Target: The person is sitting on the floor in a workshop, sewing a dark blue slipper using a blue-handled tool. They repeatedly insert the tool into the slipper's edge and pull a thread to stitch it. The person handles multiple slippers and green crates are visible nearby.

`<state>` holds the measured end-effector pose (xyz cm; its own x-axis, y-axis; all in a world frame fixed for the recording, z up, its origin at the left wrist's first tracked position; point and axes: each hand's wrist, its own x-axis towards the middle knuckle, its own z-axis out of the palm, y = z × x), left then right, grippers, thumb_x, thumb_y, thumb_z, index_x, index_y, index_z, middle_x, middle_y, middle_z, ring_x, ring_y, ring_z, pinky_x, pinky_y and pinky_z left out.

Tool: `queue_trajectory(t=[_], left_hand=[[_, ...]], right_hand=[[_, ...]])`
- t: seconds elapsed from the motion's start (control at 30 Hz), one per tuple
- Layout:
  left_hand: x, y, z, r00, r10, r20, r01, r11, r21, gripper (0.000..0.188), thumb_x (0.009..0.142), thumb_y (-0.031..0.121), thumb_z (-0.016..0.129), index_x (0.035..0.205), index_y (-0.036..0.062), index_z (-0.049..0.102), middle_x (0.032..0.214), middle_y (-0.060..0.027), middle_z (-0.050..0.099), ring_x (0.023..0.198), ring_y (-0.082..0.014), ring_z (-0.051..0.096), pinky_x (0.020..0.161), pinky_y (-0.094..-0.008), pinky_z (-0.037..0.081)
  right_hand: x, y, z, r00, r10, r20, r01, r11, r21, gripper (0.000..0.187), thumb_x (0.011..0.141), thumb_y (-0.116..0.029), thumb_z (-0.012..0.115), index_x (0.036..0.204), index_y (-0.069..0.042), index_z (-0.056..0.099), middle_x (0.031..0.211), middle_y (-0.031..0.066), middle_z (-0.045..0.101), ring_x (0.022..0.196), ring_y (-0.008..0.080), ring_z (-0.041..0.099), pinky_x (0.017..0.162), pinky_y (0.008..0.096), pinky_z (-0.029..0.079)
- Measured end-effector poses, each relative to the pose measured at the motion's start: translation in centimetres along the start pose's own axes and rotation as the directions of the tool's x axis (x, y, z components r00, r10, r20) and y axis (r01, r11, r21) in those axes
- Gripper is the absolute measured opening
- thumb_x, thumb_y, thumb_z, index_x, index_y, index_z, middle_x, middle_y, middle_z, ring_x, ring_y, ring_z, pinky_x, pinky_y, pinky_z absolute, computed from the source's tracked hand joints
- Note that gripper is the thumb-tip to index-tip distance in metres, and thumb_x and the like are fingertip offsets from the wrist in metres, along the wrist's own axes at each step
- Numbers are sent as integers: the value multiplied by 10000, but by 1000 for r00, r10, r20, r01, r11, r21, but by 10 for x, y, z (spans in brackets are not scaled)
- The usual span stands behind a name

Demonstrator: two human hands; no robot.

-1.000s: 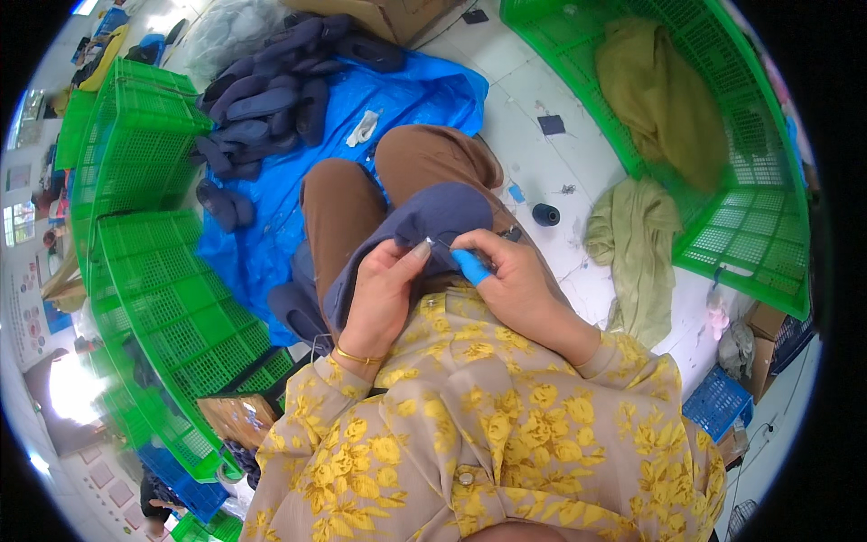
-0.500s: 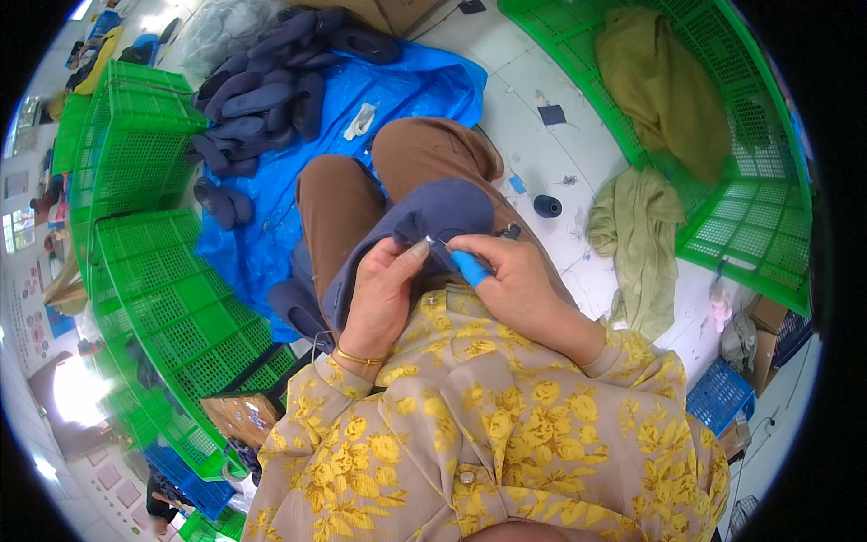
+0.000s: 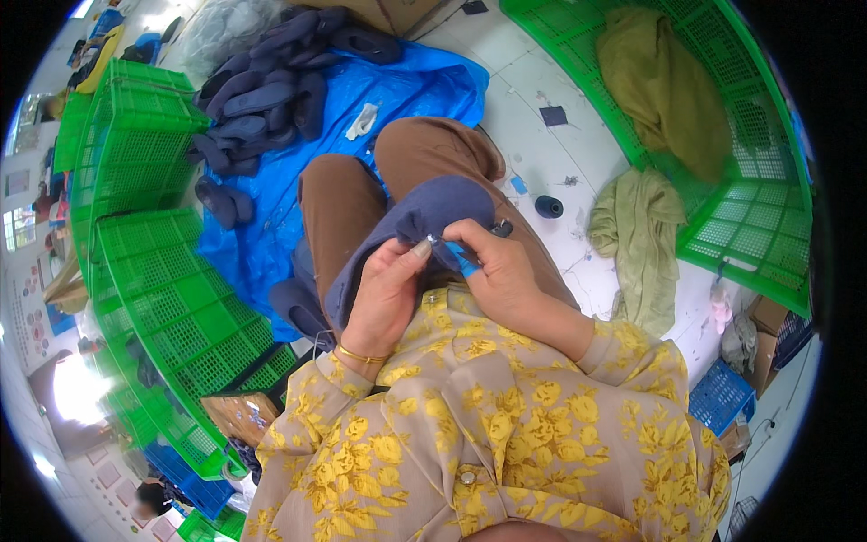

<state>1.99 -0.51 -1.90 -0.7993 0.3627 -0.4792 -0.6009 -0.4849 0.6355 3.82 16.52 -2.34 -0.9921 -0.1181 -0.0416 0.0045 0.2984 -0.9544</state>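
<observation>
1. nearest, a floral blouse (image 3: 542, 406) covers the person's front, above brown trousers (image 3: 339, 203).
2. the left hand (image 3: 384, 294), a gold bangle (image 3: 359, 358) at its wrist, pinches a navy fabric slipper (image 3: 452, 200) between thumb and fingers.
3. that slipper lies across the lap, its rounded toe on the right thigh.
4. the right hand (image 3: 506, 275) has its fingers curled closed around a dark tool (image 3: 502, 228), mostly hidden; a blue cover (image 3: 462, 260) wraps its thumb, just beside the slipper.
5. right of the knees, a dark thread spool (image 3: 548, 207) and a pale green cloth (image 3: 637, 239) lie on the tiled floor (image 3: 528, 81).
6. left, green mesh crates (image 3: 172, 298) stand beside a blue plastic sheet (image 3: 433, 86).
7. far left, navy slippers (image 3: 262, 99) are heaped on the sheet.
8. far right, a green crate (image 3: 741, 239) holds an olive cloth (image 3: 664, 99).
</observation>
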Motion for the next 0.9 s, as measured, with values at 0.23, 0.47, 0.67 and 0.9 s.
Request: queue_trajectory(t=[0.23,0.47,0.67,0.9], left_hand=[[-2,-1,-4,1000,-17,-5,17,1000,-8,224,945,74,562,1152,6,614,1116,-23,646,997,-84,567,920,-257,423],[-2,1,-1,1000,-29,-3,29,999,-26,215,938,74,574,1136,1,613,1103,-31,645,1004,-94,569,927,-260,426],[-4,-1,-1,999,-40,36,41,998,-44,210,952,87,555,1139,6,607,1113,-47,651,1027,-121,586,956,-289,432],[-7,8,9,990,-78,120,77,997,8,194,963,117,555,1126,26,608,1052,-42,660,922,-121,597,868,-292,468]], right_hand=[[-2,-4,-6,998,32,56,-29,998,-51,429,727,96,533,1090,-131,541,845,172,630,802,378,637,641,424,489],[-5,-5,-3,999,-12,34,14,998,-64,414,734,94,528,1089,-118,524,848,172,642,810,391,638,660,449,496],[-6,-2,5,998,49,36,-48,999,-19,356,790,77,518,1102,-78,447,874,196,636,825,411,637,679,462,495],[2,-28,-2,963,263,61,-270,934,234,240,903,8,478,1131,-51,430,870,175,636,658,294,666,579,398,492]])
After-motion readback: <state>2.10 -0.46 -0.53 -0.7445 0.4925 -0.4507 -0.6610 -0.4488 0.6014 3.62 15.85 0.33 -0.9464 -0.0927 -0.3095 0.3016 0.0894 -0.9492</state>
